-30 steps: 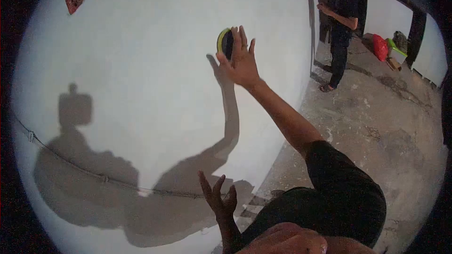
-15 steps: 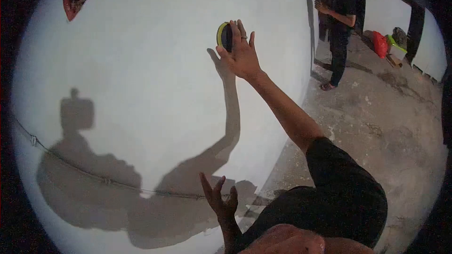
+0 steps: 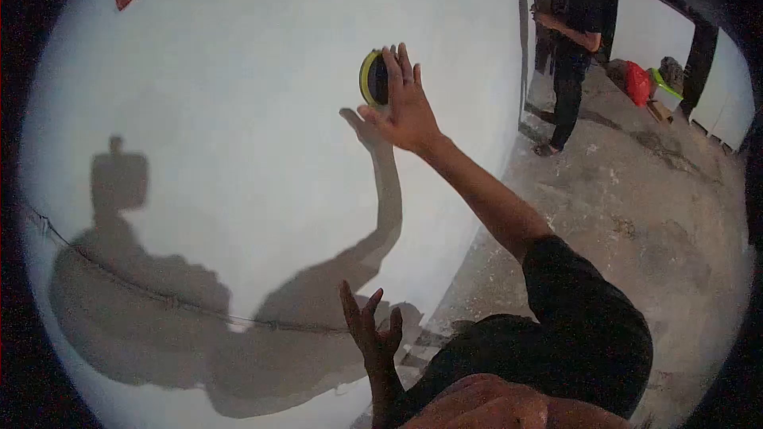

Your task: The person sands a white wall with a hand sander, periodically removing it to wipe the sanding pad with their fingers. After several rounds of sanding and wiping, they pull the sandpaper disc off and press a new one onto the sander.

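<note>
A round disc with a yellow-green rim and dark face is against the white wall at upper centre. My right hand is on its right side, with fingers laid over it and thumb below, and it covers part of the disc. At lower centre, my left hand is raised in front of the wall, its fingers apart and nothing in them.
A thin cable runs low across the wall, through my shadow. At the upper right stands a person in dark clothes on the concrete floor. Beyond lie a red bag and a box with a green edge.
My right hand and the disc have moved down along the wall. The view has shifted a little. My left hand keeps nearly the same pose.
</note>
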The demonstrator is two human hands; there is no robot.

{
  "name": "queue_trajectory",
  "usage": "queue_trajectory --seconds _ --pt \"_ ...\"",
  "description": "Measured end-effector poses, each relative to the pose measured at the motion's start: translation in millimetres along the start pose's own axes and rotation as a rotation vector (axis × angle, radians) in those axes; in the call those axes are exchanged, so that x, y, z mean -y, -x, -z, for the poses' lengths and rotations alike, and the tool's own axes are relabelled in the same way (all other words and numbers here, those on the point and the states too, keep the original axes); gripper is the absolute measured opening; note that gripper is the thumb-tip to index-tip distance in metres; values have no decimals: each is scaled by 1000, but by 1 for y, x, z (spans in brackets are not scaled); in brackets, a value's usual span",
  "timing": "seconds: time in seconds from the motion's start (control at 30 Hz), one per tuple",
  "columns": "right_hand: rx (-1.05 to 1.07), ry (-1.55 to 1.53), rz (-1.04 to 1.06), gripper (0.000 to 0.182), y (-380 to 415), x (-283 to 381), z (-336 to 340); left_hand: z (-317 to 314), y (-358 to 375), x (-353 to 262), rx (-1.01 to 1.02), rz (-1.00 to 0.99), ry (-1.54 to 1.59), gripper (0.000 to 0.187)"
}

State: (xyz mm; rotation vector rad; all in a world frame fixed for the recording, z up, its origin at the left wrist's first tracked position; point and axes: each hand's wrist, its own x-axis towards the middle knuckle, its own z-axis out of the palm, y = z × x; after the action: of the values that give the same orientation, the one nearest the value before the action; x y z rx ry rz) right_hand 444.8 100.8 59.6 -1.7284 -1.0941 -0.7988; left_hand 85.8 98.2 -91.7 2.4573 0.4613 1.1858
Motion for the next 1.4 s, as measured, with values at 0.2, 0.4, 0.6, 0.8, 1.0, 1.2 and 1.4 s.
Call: queue_trajectory --seconds 0.2,0.4,0.6,0.8,1.0,1.2,1.4 --pt "-89 -13 -35 104 -27 3 1 3 0 -1 51 14 -1 43" --pt "-11 -37 -10 108 -26 10 23 14 -28 -28 60 28 -17 44" --pt "-122 -31 -45 112 -28 5 -4 12 -13 -3 87 -20 0 45" --pt "-87 -42 -76 116 -13 6 -12 12 -17 5 77 -50 11 47" --pt "10 -66 -50 102 44 32 -30 13 -20 21 161 -52 20 51" --pt "-43 77 -219 91 -3 -11 -32 19 -33 38 126 -171 -10 70" --pt "4 -159 -254 97 79 23 -47 18 -12 55 0 -277 41 77"
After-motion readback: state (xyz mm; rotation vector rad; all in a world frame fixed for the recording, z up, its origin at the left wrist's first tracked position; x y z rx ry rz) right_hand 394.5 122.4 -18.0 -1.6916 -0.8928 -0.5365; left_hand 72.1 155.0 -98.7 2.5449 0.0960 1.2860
